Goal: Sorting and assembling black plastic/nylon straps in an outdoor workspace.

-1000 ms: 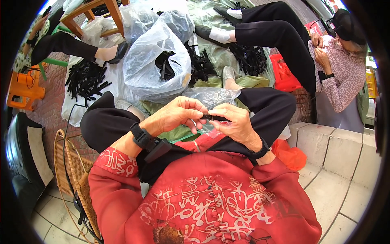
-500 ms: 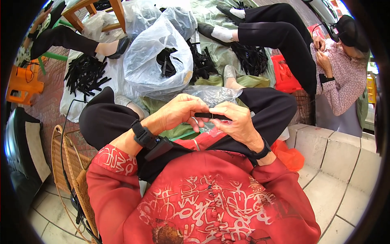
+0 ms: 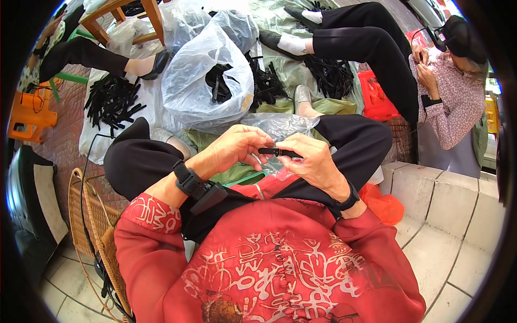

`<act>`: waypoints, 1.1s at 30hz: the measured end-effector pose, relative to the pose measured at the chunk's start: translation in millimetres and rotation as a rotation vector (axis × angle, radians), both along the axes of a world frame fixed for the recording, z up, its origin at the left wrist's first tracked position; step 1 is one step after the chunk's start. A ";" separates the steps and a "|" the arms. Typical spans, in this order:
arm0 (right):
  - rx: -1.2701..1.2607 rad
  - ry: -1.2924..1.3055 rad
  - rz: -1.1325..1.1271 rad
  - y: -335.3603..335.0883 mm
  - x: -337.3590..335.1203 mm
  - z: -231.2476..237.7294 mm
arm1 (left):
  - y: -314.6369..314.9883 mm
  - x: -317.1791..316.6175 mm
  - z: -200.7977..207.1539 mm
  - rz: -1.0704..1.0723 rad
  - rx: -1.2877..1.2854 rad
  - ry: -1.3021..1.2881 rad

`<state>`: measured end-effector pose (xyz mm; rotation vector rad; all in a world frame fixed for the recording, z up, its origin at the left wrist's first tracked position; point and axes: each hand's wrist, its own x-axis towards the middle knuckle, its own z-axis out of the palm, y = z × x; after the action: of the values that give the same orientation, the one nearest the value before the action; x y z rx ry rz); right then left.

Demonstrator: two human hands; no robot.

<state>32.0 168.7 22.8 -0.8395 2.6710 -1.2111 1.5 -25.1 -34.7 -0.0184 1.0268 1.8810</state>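
Note:
Above my lap, a short black strap (image 3: 273,152) with a small shiny fitting near its middle lies between my hands. My right hand (image 3: 315,161) pinches its right end between thumb and fingers. At the other end, my left hand (image 3: 237,148) has its fingers curled closed around the strap, and its fingertips almost meet those of the right. Part of the strap is hidden behind the right fingers. Beyond my knees stands a clear plastic bag (image 3: 183,97) with more black straps (image 3: 219,83) inside.
Piles of black strips (image 3: 113,99) lie on sheeting to the left and far right. A co-worker (image 3: 452,102) sits at the right, another person's leg (image 3: 86,56) reaches in from the left. A wicker chair (image 3: 89,215) is beside me; a tiled ledge (image 3: 431,199) is at my right.
The strap has turned slightly between my fingers, and its small fitting shows more plainly. Both hands stay in nearly the same place. The surroundings have shifted slightly with the view.

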 end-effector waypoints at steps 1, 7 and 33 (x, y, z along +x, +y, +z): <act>-0.008 0.007 0.005 -0.5 0.0 -0.2 | -0.4 0.0 0.1 0.011 0.032 -0.040; 0.010 -0.013 -0.006 -1.1 0.1 3.6 | -4.4 2.1 -1.3 0.071 0.077 -0.106; -0.035 0.011 -0.034 4.8 -2.2 5.4 | -7.3 4.3 5.4 -0.026 0.007 0.093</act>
<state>29.8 173.5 28.2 -0.8104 2.6911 -1.2676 5.8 -32.3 -29.3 0.0870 1.0786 1.8761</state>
